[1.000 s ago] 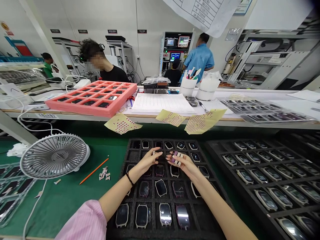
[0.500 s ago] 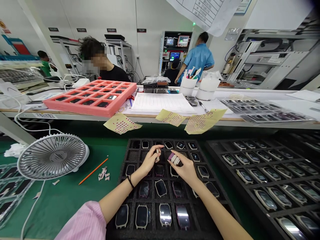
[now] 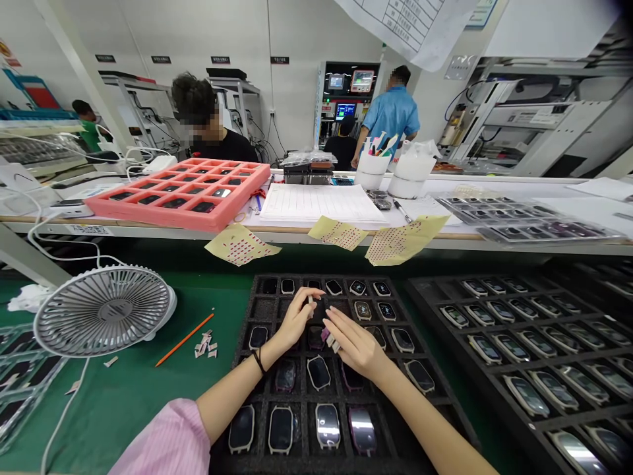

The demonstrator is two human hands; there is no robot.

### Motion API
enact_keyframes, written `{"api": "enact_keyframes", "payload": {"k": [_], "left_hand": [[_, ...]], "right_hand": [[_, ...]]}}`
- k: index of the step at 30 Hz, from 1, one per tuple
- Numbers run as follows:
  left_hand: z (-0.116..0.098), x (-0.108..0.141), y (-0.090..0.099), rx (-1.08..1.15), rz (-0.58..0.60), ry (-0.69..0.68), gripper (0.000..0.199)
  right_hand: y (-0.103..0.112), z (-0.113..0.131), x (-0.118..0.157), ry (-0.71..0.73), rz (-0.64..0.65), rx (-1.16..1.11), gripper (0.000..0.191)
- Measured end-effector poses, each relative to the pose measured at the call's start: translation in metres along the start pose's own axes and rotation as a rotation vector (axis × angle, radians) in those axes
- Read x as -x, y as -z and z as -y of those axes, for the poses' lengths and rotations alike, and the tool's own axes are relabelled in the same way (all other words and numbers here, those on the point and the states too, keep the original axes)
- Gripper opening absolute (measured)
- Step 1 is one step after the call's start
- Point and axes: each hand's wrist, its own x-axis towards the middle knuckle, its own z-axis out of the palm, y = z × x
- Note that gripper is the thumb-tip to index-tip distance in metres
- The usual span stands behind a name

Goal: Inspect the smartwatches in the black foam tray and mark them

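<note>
Small purple and off-white pieces (image 3: 330, 339), smooth and stacked side by side, lie gripped under the straightened fingers of the right hand (image 3: 359, 343), over the middle of a tray (image 3: 262, 308) of black grainy foam cut into square compartments; the left hand (image 3: 297, 318), fingers curled, pinches a small pale piece (image 3: 311, 307) just beside them; a thin black band (image 3: 258, 360) rings the left wrist, below which comes a finely striped pink cloth sleeve (image 3: 171, 435); in the compartments lie rounded-rectangular watch bodies (image 3: 318, 373) with glossy dark glass and pale or purple frames, some with lit dials; on the right stands a second black watch tray (image 3: 435, 297); to the left, on a smooth green mat (image 3: 123, 409), are a slim orange stick (image 3: 184, 340), little pale scraps (image 3: 205, 344) and a round grey-white plastic fan (image 3: 119, 310) with radial ribs; above, yellow sheets (image 3: 242, 245) with rows of reddish dots hang from the shelf edge near a pink foam tray (image 3: 217, 221), and a hanging white sheet (image 3: 403, 30) bears a printed table, its writing too small to read reliably
</note>
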Motion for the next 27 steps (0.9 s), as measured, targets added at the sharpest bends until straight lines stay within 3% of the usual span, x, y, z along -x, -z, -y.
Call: {"api": "enact_keyframes", "payload": {"k": [7, 11, 13, 16, 20, 23, 27], "left_hand": [[0.001, 0.000, 0.001, -0.026, -0.010, -0.022, 0.028], [0.002, 0.000, 0.002, -0.071, -0.002, -0.029, 0.029], [0.002, 0.000, 0.002, -0.081, 0.000, -0.030, 0.029], [0.004, 0.000, 0.003, -0.083, 0.000, -0.028, 0.028], [0.005, -0.001, 0.002, -0.091, 0.009, -0.028, 0.027], [0.006, -0.001, 0.002, -0.109, 0.015, -0.032, 0.027], [0.009, -0.002, 0.001, -0.145, 0.005, -0.063, 0.027]], "right_hand": [[-0.005, 0.003, 0.002, -0.003, 0.024, -0.028, 0.072], [-0.009, 0.001, 0.003, -0.086, -0.009, -0.123, 0.067], [-0.012, -0.001, 0.002, -0.235, -0.079, -0.192, 0.057], [-0.015, -0.005, -0.001, -0.613, -0.184, -0.345, 0.039], [-0.018, -0.016, -0.004, -1.110, -0.309, -0.784, 0.044], [-0.019, -0.023, -0.004, -1.294, -0.434, -1.038, 0.048], [-0.021, -0.028, -0.002, -1.386, -0.504, -1.221, 0.046]]}}
